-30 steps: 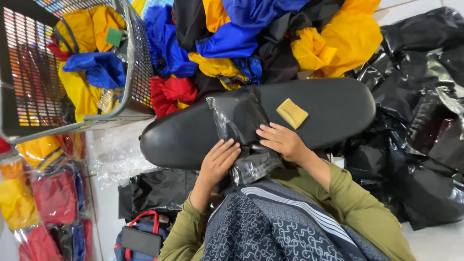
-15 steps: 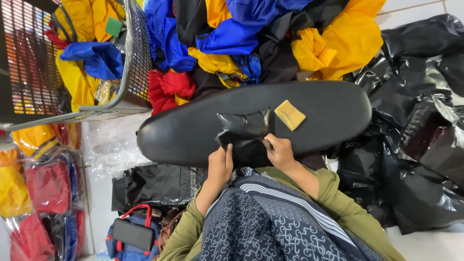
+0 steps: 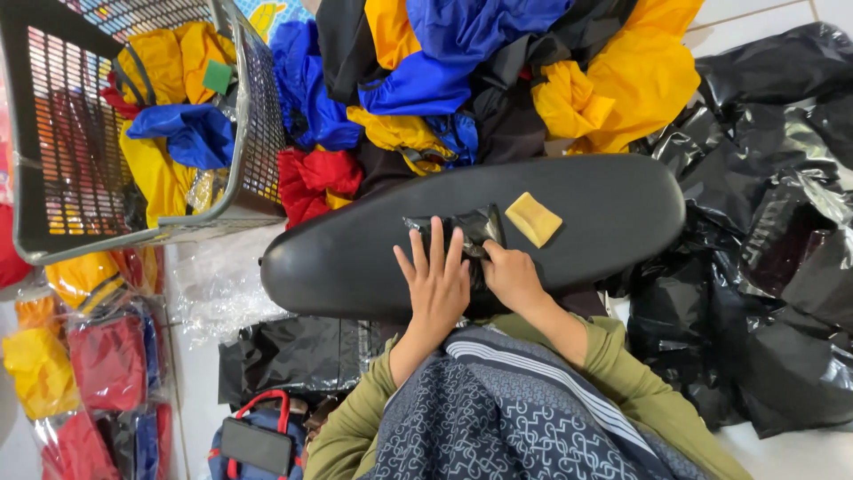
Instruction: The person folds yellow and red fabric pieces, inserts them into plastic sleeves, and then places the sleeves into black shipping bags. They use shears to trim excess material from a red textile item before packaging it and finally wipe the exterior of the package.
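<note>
The left hand (image 3: pixel 437 283) presses flat, fingers released, on a folded black plastic bag (image 3: pixel 462 233); the right hand (image 3: pixel 509 276) grasps its near right edge on the black cushion (image 3: pixel 355 262).

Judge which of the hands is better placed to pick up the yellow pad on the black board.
Right, probably. The right hand rests on the folded black packet, just beside the yellow pad. The left hand lies flat, pressing the packet on the black board, farther from the pad.

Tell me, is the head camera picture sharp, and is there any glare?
Head view: evenly lit and mostly sharp; soft glare along the black pad and the black plastic bags; both hands, left hand and right hand, cast only faint shadows.
</note>
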